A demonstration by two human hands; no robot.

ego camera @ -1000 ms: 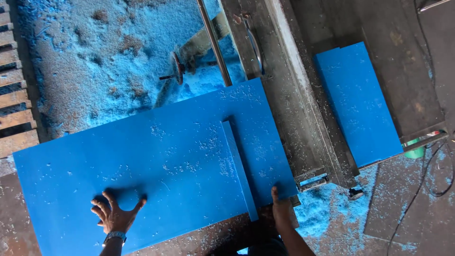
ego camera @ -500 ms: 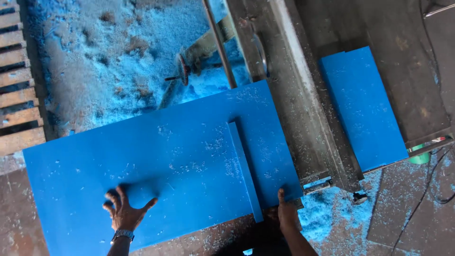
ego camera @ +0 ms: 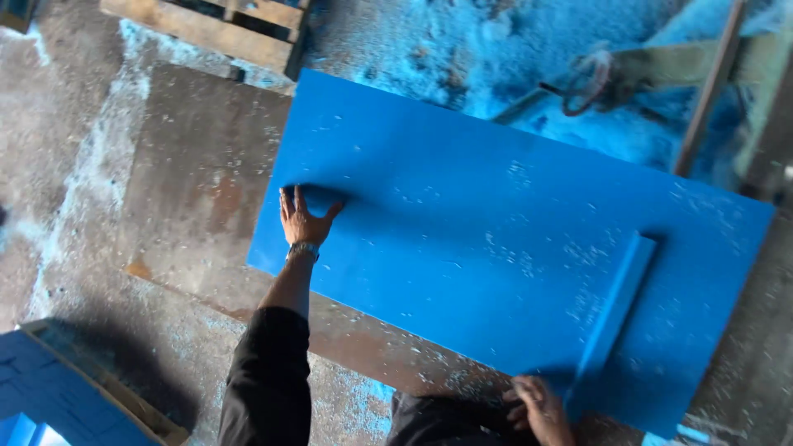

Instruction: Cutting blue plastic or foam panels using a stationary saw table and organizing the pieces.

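Head view: our left hand (ego camera: pixel 302 220) lies flat, fingers spread, gripping nothing, on the big blue board (ego camera: pixel 496 239). At five o'clock our right hand (ego camera: pixel 541 409) curls against the board's near edge beside a narrow blue strip (ego camera: pixel 615 310) resting on it.

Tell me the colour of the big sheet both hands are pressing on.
The big sheet is bright blue, flecked with pale dust; the head view shows it.

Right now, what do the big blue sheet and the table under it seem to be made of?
The big blue sheet looks like rigid plastic or foam board: uniform matte blue, clean straight edges, and matching blue dust piled behind it. The table looks like steel plate: dull grey-brown with rust-like patches. Neither is certain. The left hand lies flat on the sheet.
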